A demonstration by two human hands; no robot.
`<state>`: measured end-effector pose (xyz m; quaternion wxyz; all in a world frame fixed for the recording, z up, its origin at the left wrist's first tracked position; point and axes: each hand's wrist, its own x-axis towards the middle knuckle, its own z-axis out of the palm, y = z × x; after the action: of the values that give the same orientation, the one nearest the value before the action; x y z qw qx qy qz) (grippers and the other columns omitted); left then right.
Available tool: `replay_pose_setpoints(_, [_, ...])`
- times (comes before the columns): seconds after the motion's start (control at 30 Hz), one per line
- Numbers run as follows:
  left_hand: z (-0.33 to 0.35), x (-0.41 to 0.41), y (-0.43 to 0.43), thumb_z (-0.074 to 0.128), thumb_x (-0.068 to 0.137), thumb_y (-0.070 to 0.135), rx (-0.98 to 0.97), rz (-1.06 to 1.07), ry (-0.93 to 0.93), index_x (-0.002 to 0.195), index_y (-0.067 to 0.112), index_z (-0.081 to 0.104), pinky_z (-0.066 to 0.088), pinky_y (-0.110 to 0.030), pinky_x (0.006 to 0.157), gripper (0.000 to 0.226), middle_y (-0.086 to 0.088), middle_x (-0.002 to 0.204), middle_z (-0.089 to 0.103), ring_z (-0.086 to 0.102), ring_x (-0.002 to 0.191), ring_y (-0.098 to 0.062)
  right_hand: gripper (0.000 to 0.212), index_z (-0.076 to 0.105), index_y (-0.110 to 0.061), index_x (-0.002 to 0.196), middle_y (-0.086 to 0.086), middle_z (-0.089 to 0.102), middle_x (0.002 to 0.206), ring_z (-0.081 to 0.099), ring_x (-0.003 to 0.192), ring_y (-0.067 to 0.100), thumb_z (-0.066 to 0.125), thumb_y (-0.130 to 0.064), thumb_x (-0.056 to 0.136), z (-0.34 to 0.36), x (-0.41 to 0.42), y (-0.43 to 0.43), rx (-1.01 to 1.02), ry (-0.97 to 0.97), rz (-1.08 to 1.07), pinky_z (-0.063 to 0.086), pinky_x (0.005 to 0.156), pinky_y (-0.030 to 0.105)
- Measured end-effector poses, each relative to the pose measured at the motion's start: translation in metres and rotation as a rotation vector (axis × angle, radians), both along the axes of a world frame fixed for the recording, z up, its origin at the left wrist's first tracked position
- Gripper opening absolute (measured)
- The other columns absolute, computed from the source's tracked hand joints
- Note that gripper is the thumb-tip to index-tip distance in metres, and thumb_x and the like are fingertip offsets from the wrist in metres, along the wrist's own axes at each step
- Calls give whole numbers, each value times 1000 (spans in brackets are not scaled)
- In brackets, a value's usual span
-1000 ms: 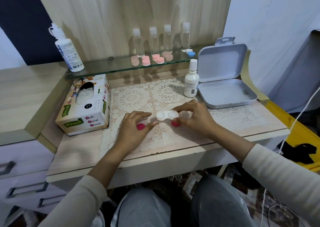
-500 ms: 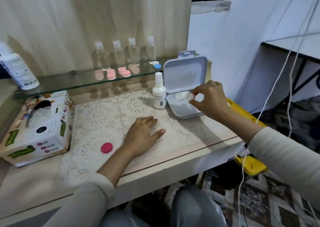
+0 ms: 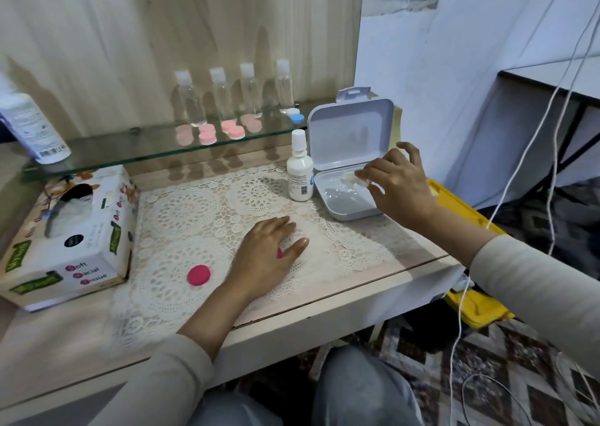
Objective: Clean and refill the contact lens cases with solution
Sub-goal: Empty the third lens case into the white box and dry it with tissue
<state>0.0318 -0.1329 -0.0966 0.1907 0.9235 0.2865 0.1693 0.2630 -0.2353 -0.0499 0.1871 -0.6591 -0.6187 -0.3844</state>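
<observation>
Contact lens case (image 3: 355, 179), white & blurred, is at the far R, pinched by the R hand (image 3: 402, 188) over the back of the open pale box (image 3: 344, 201); can't tell if it touches the base. Rest goes L to R.

Big white bottle (image 3: 32, 127) w/ a printed label stands at the L end of the glass shelf (image 3: 130, 148). Below it, a tissue box (image 3: 74, 240) sits on the desk (image 3: 65, 344), just beside the lace mat (image 3: 194, 211). Magenta cap (image 3: 198, 275) lies on the mat, near the L hand but apart from it.

L hand (image 3: 266, 250) rests palm down on the mat, fingers straight & loosely together, thumb out to the R. A bit of magenta shows under it btw thumb & forefinger, can't tell what.

On the shelf behind are 4 small clear bottles (image 3: 220, 94) w/ white caps in a row. Pink lens cases (image 3: 207, 133) lie in front of them, w/ a blue & white case (image 3: 296, 116) at the R end. Small white dropper bottle (image 3: 300, 172) stands upright on the mat, just L of the box.

The box has its lid up & sits at the desk's R edge. R hand's thumb & forefinger nip the case, other fingers spread & lifted. Yellow thing (image 3: 461, 211) & white cables (image 3: 526, 153) are off the desk to the R
</observation>
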Motion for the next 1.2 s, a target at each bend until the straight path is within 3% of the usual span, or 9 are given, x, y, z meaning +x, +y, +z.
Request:
replay_pose_setpoints(0.37, [0,0,0,42,91,49,-1,-4,-2,136,20,44,16,-26,111,53,7,147,35,24,135,-10,25,70,-8,76,5,67,72,59,64,30,81,-1,55,-7,2,4,26,82,-23,29,86,39])
replay_pose_setpoints(0.5, [6,0,2,44,92,45,-78,13,-45,130,18,52,22,-24,106,48,5,141,44,32,130,-10,26,72,-7,81,7,65,77,58,72,30,84,-17,61,-3,-19,4,-2,521,-54,37,77,38])
replay_pose_setpoints(0.6, [18,-6,3,47,91,42,-159,42,-101,126,14,56,29,-22,98,45,2,132,53,43,120,-11,22,71,-7,84,1,64,80,53,66,12,80,-22,69,6,-45,7,-31,928,5,42,70,29])
replay_pose_setpoints(0.77, [31,-46,7,54,89,37,-147,132,-195,119,17,60,29,-16,92,37,2,126,56,45,105,-1,17,69,-13,81,-8,57,62,48,47,-2,80,-13,68,3,-85,17,-150,1267,175,36,52,7])
replay_pose_setpoints(0.93, [29,-93,15,51,93,29,-74,242,-148,119,14,60,26,-13,92,32,2,126,57,46,117,-10,18,70,-11,87,-7,60,68,49,53,-3,78,-9,70,-8,-118,31,-271,1257,254,39,54,8])
replay_pose_setpoints(1.07, [22,-123,16,45,96,27,-57,277,-96,123,13,58,23,-14,99,33,0,133,53,41,124,-14,20,74,-21,89,-4,61,88,53,76,6,77,-19,70,-19,-136,43,-413,1084,271,42,69,21])
replay_pose_setpoints(1.2, [16,-136,15,44,96,28,-36,264,-50,126,10,56,16,-8,98,37,-1,137,49,37,129,-14,28,73,-25,96,-11,54,89,50,91,12,78,-32,69,-28,-143,48,-485,986,251,40,84,29])
